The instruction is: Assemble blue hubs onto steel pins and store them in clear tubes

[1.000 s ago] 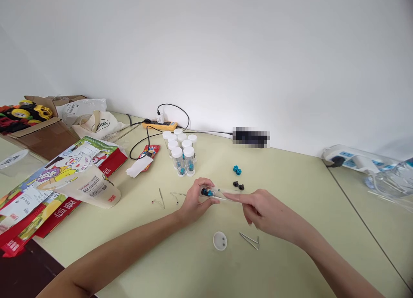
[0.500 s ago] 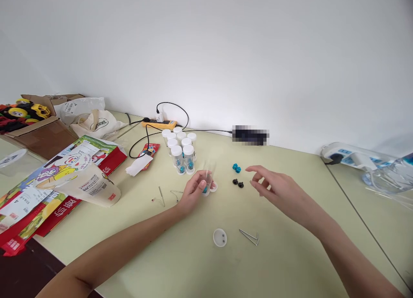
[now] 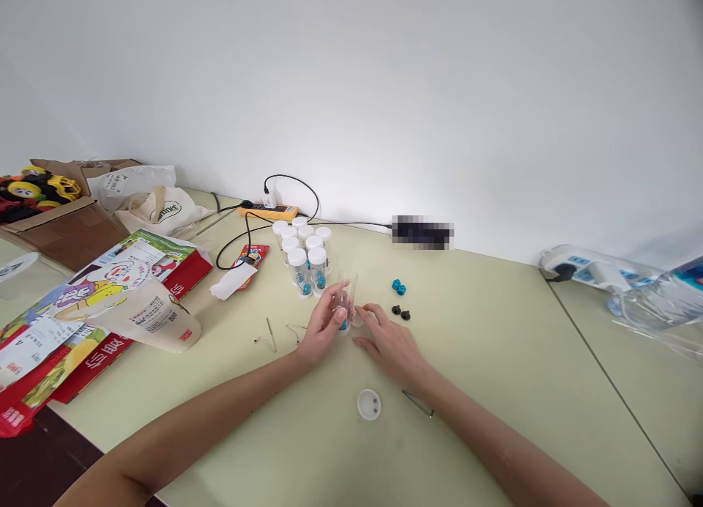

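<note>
Table (image 3: 494, 375) seen across lower frame. Right hand (image 3: 392, 340) placed at centre; whether anything is gripped cannot be told. Capped tubes (image 3: 297, 258) grouped left of centre. Clear tube (image 3: 352, 294) held near-upright at centre, clasped by left hand (image 3: 323, 327). Lid (image 3: 367, 406) laid lower centre. Blue parts (image 3: 401, 290), black parts (image 3: 406, 316) laid right of centre.

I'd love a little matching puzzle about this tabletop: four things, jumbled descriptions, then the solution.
Things
1. clear tube
2. round white lid
3. orange power strip
4. two black pieces

Descriptions
A. bears a white plug
B. between the right hand and two blue pieces
C. held by the left hand
D. has two small dark bits in it

Pairs: 1-C, 2-D, 3-A, 4-B
</note>
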A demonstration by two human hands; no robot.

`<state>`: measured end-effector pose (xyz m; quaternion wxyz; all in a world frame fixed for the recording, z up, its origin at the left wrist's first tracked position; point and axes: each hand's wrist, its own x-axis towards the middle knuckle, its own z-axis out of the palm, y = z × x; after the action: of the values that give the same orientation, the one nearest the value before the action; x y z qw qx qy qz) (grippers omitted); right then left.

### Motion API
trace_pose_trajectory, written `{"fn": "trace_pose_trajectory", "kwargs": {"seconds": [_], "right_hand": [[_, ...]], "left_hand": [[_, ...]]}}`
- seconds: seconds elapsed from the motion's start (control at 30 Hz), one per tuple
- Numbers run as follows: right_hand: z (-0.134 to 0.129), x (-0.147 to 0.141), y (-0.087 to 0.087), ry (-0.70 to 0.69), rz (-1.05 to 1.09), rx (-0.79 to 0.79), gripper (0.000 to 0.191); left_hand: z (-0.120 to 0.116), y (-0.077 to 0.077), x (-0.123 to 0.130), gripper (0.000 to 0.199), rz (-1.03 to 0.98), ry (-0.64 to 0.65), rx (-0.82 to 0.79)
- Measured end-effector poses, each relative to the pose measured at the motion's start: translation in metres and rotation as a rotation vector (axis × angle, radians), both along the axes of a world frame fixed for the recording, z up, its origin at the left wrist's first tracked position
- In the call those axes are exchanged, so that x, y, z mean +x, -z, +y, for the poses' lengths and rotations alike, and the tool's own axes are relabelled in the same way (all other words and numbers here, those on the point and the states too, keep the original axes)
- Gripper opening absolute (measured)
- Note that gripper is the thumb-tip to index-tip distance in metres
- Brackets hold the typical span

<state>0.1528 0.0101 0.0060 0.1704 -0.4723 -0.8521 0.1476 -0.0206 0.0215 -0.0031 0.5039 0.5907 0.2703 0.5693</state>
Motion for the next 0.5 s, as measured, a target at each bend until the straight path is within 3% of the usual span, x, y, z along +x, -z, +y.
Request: {"fn": "trace_pose_trajectory", "kwargs": {"seconds": [0.1,0.2,0.33,0.4,0.5], "right_hand": [[0.003,0.000,0.004,0.004,0.040,-0.008,0.023],[0.008,0.012,-0.002,0.012,0.124,-0.037,0.018],[0.014,0.038,-0.029,0.034,0.282,-0.070,0.025],[0.013,0.049,-0.048,0.015,0.455,-0.182,0.028],[0.009,0.057,-0.070,0.014,0.526,-0.319,0.033]], "left_hand": [[-0.001,0.002,0.000,0.047,0.095,0.014,0.027],[-0.001,0.003,-0.001,0.049,0.237,-0.028,0.085],[-0.002,0.000,-0.003,0.047,0.367,-0.039,0.166],[-0.002,-0.001,-0.002,0.046,0.409,-0.027,0.191],[-0.003,-0.001,-0.001,0.044,0.432,-0.006,0.222]]}}
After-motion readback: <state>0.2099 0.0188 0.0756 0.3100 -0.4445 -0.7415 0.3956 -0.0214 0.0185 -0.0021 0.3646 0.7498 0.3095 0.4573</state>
